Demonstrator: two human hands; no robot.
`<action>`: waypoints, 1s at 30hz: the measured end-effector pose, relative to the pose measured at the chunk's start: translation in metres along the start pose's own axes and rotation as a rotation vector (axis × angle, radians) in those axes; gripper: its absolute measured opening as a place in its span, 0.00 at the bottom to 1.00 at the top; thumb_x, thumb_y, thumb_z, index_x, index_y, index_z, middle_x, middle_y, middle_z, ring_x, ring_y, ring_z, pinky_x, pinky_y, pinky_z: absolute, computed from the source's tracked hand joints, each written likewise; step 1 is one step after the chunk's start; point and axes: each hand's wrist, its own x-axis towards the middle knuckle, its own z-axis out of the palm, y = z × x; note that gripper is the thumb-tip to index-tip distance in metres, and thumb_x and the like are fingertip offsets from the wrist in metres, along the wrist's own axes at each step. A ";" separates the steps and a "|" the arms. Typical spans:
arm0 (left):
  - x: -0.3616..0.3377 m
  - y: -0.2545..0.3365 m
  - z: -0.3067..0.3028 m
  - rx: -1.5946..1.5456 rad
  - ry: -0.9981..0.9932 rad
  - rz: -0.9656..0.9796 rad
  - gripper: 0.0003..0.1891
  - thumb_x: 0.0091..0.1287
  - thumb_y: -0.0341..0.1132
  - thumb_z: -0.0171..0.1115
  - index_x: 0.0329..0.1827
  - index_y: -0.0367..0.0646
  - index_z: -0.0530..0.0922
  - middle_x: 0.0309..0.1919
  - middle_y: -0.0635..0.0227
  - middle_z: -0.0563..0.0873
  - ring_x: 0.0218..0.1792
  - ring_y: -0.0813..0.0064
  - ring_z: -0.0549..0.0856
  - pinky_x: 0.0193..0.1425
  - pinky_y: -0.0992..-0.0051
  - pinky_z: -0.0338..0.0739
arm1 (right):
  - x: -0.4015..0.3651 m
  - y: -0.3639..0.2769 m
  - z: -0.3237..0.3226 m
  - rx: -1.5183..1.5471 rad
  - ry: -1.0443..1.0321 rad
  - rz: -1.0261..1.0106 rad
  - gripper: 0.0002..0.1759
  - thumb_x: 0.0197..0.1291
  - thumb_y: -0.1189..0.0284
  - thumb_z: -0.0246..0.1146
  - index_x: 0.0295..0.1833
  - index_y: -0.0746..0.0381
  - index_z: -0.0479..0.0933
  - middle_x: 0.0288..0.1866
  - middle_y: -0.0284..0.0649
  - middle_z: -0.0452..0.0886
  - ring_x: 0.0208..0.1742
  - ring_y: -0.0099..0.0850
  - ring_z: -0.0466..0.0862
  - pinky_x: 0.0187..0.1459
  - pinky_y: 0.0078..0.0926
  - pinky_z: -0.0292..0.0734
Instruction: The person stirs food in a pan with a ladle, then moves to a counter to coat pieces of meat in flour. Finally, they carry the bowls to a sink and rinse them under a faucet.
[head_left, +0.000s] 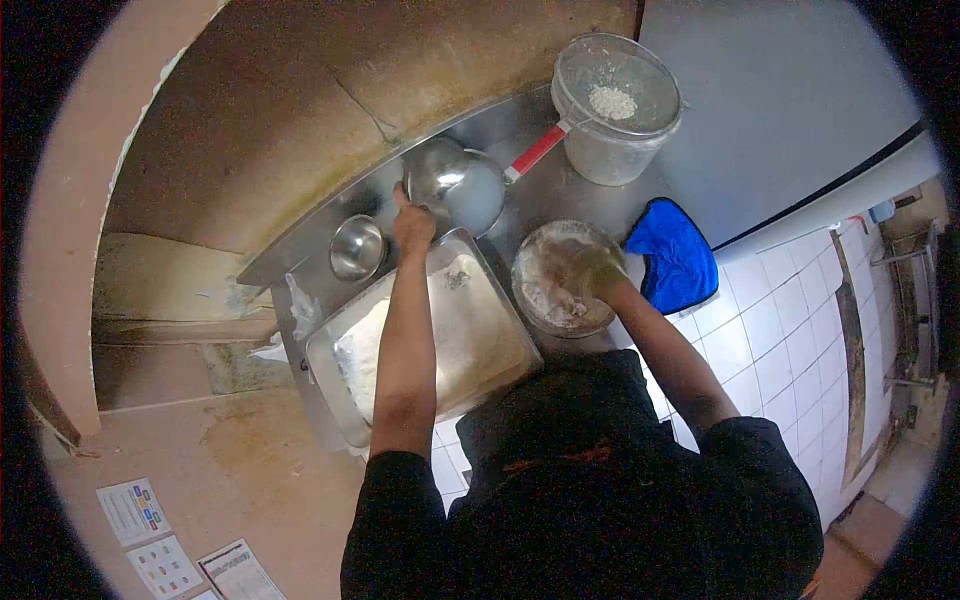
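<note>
My left hand (412,228) grips the near edge of a shiny metal bowl (437,163), its thumb pointing up along the outside. The bowl is tilted and overlaps a second round bowl (476,200) with something pale inside. To the right, my right hand (602,278) reaches down into a wide bowl (522,262) holding white flour and pinkish, flour-dusted pieces (570,300). Its fingers are blurred among them. Below my left forearm lies a large rectangular metal tray (497,300) with a pale powdery layer. A small metal bowl (358,248) stands left of my left hand.
At the back, a sieve with a red handle (538,150) rests on a white bucket (612,160), with white lumps in its mesh. A blue cloth (675,255) lies by the right edge of the steel counter (545,195). A crumpled plastic bag (300,305) sits at left.
</note>
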 end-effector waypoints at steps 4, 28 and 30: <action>0.018 -0.019 0.030 -0.075 -0.105 -0.061 0.38 0.62 0.32 0.58 0.71 0.55 0.45 0.34 0.46 0.85 0.38 0.48 0.86 0.43 0.56 0.80 | 0.000 0.005 0.019 0.386 -0.067 -0.139 0.38 0.63 0.46 0.49 0.74 0.53 0.57 0.76 0.43 0.56 0.76 0.42 0.55 0.74 0.42 0.47; -0.075 0.002 -0.032 -1.006 -0.557 -0.430 0.24 0.72 0.35 0.49 0.65 0.48 0.49 0.39 0.55 0.83 0.31 0.69 0.85 0.33 0.74 0.82 | 0.085 0.137 0.165 0.193 0.170 -0.377 0.25 0.68 0.63 0.52 0.69 0.53 0.67 0.66 0.41 0.72 0.69 0.43 0.67 0.69 0.34 0.61; -0.099 0.009 -0.037 -0.978 -0.527 -0.434 0.25 0.72 0.34 0.48 0.67 0.47 0.48 0.39 0.55 0.83 0.32 0.69 0.85 0.32 0.74 0.81 | 0.057 0.097 0.098 -0.138 0.273 -0.486 0.25 0.67 0.62 0.51 0.69 0.51 0.67 0.67 0.41 0.72 0.69 0.44 0.67 0.69 0.35 0.62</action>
